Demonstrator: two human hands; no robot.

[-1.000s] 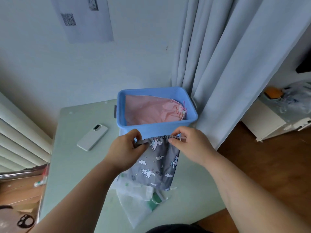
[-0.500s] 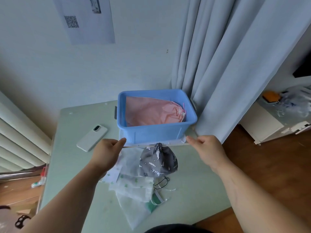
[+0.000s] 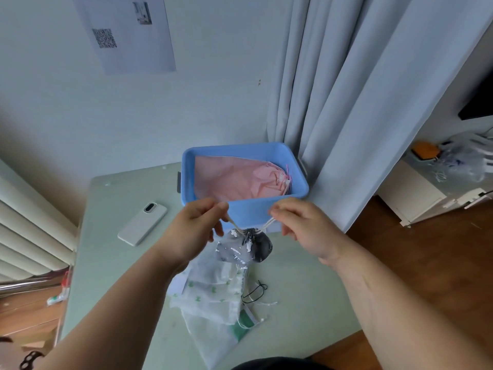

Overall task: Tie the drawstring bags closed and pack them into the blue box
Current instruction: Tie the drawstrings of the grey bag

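At frame centre, the left hand point(image 3: 192, 231) and right hand point(image 3: 304, 225) are each pinching a drawstring point(image 3: 268, 223), fingers curled, dangling the cinched grey bag point(image 3: 244, 248) before the blue box point(image 3: 248, 210).

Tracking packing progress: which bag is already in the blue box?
The pink bag; the grey bag hangs outside the box, the white bags lie on the table.

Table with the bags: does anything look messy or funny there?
The white fabric bags with green print lie in a crumpled heap on the pale green table, a loose black cord trailing beside them. Nothing looks spilled or broken.
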